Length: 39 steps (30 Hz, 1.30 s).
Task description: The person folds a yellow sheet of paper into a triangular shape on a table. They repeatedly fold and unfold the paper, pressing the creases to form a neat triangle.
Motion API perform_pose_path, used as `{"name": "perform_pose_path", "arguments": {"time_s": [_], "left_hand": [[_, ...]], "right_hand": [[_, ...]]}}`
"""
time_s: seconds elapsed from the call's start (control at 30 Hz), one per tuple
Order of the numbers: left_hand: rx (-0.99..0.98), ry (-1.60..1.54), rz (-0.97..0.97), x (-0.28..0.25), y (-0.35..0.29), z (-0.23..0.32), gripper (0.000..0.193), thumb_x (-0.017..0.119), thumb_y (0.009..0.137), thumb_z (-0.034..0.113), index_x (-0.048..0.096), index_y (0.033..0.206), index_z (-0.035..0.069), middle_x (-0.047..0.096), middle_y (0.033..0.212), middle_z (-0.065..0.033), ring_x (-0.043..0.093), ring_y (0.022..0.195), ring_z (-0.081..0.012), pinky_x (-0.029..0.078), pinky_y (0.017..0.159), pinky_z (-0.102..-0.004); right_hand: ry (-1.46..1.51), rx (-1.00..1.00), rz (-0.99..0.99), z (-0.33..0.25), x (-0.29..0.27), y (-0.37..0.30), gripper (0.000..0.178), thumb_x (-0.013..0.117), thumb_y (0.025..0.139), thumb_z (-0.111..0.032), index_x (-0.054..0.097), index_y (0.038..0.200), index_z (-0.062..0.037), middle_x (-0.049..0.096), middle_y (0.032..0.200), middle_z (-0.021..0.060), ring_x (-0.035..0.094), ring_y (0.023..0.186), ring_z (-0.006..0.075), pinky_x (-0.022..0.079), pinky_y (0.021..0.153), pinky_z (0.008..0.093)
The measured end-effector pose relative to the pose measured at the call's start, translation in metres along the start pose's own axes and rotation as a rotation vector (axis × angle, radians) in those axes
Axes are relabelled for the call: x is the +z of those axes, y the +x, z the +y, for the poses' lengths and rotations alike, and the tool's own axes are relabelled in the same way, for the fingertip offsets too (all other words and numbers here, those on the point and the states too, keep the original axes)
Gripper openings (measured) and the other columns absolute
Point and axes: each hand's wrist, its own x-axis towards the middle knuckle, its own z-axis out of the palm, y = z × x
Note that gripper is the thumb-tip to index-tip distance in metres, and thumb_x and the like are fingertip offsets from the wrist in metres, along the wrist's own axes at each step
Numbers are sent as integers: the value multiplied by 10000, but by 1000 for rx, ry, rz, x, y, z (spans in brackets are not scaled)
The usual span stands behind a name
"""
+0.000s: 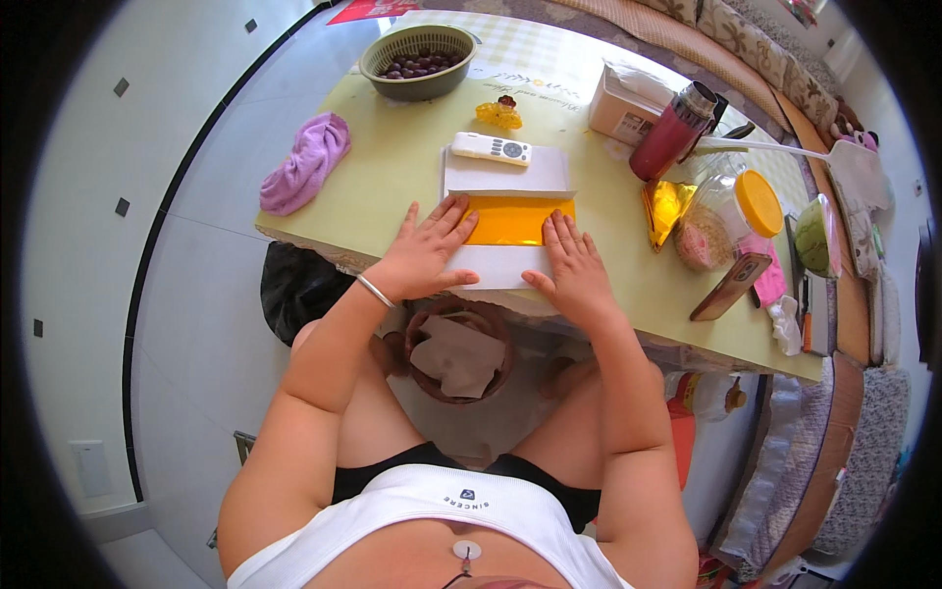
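A shiny gold-orange sheet lies flat on white paper near the table's front edge. My left hand rests on its left end with fingers stretched out. On its right end my right hand lies with its fingers extended. Both thumbs point inward over the lower white paper. Just beyond the sheet, a white remote control sits on the upper part of the white paper.
A basket of dark round fruit and a purple cloth are on the left. At right stand a tissue box, red thermos, yellow-lidded jar and propped phone. A bin is below the table.
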Motion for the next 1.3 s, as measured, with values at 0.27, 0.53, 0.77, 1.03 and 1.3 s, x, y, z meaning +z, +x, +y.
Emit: {"name": "perform_pose_path", "arguments": {"time_s": [0.27,0.53,0.77,1.03,1.3], "left_hand": [[-6,-14,364,-14,7,-22,645,682,881,472,598,1375,67,499,1478,-189,418,1396,-383,269,1167,-575],[423,-321,445,-7,19,36,261,813,748,168,696,940,37,666,974,-120,638,918,-335,536,821,-428],[345,-410,482,-3,17,44,205,818,756,155,695,876,44,660,941,-109,632,885,-312,523,769,-410],[56,-586,636,14,27,62,158,785,785,103,671,743,0,639,898,-137,615,868,-321,507,748,-402],[-97,-579,614,19,39,55,158,757,798,111,664,734,0,617,862,-140,602,852,-326,493,757,-421]], "right_hand": [[22,-149,115,-22,-21,-13,556,733,864,-349,579,1281,-15,575,1419,135,507,1338,277,353,1116,446],[98,-283,114,-30,-37,-13,272,722,765,-130,592,996,-68,639,1091,89,596,1074,273,458,894,413],[344,-282,265,-17,-27,-7,136,711,796,-95,627,897,-62,668,907,94,641,925,307,507,797,423],[650,-30,367,-19,-9,15,135,735,863,-125,679,955,-43,705,943,128,660,924,333,533,802,425],[328,-294,486,-24,-12,7,387,729,858,-118,646,1223,-19,663,1280,162,598,1215,368,473,1041,452]]}}
